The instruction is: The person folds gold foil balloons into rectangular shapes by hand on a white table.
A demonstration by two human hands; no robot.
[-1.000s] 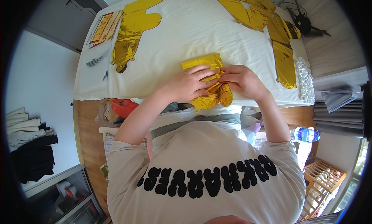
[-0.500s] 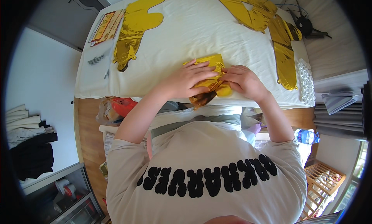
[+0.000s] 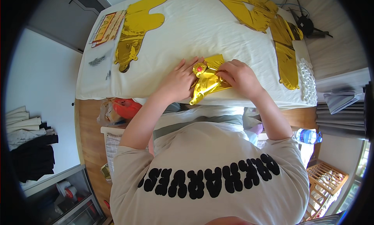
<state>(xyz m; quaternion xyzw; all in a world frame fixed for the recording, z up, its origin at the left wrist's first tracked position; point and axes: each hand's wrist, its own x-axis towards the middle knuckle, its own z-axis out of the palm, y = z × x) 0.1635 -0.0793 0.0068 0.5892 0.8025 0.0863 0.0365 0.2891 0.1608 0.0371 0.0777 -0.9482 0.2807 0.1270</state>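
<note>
A folded gold foil balloon point(image 3: 208, 82) lies at the near edge of the white-covered table, with a small red spot on its upturned part. My left hand point(image 3: 181, 81) rests flat along its left side, fingers stretched out; part of the foil overlaps the fingers, and the thumb is hidden. On the other side my right hand point(image 3: 237, 77) is closed, its thumb and fingers pinching the foil's right edge. Another gold foil balloon point(image 3: 134, 28) is spread flat at the far left. More gold foil pieces point(image 3: 286, 53) lie at the far right.
Printed packets point(image 3: 108, 27) and a clear plastic sheet point(image 3: 99, 69) are on the table's left. Clear round plastic pieces point(image 3: 307, 82) line the right edge, near a black stand point(image 3: 306, 26). Below are a red bag point(image 3: 125, 107) and a water bottle point(image 3: 307, 136).
My left hand has slid left off the foil's top. My right hand has shifted slightly up, and a part of the balloon has been turned up, showing the red spot.
</note>
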